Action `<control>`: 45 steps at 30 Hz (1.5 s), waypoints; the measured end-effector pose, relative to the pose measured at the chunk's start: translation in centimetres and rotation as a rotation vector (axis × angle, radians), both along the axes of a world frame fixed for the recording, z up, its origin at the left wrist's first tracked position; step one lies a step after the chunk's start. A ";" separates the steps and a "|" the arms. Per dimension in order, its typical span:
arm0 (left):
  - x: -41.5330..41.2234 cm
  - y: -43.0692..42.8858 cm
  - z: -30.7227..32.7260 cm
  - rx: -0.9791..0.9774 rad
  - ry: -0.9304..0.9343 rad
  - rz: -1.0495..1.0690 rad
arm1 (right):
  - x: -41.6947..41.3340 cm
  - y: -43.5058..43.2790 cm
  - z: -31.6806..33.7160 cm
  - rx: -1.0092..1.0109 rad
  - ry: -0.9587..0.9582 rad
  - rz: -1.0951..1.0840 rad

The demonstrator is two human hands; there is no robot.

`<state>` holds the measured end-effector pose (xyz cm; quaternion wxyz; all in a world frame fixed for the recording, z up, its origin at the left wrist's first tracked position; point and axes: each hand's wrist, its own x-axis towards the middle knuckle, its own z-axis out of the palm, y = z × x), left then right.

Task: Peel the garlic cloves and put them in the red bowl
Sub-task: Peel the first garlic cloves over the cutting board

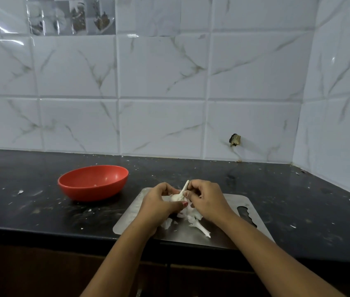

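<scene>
Forearms [124, 254]: closest to us, both came in from the bottom edge and met over the board.
Steel board [229, 230]: lay flat on the counter near its front edge, with a handle cutout [245, 215] on the right side.
Peels [195, 221]: a messy little heap of white papery skins sat on the board, right under our hands and a bit nearer to us.
Left hand [159, 202]: we had the fingers curled around the garlic bulb and the thumb across its near side, so a proper grip.
Garlic bulb [177, 197]: held just above the board between our two hands, white, right of the red bowl and apart from it.
Right hand [208, 200]: pinched the dry stalk [185, 186] that stuck up from the bulb, thumb against fingertips.
Countertop [41, 211]: black, and speckled with white flakes pretty much everywhere.
Red bowl [93, 182]: sat on the counter left of the board and a bit farther back, not touching it. We saw a couple of pale specks inside, too small to call.
Tiled wall [161, 82]: white marble-look tiles behind the counter, turning a corner on the right.
Hole [234, 139]: a small broken gap in the lowest tile row, well behind our right hand.
</scene>
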<state>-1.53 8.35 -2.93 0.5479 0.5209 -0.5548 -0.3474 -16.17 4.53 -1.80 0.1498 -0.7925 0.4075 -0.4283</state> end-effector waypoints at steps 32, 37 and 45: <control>0.1 -0.3 0.3 0.098 0.185 -0.135 | 0.5 -0.1 -0.1 0.226 -0.226 0.212; -0.2 -0.2 0.1 0.033 -0.133 0.036 | 0.8 0.2 0.0 0.048 -0.153 0.113; -0.5 0.4 0.2 -0.083 -0.090 0.155 | 0.9 0.2 -0.4 -0.127 -0.021 0.036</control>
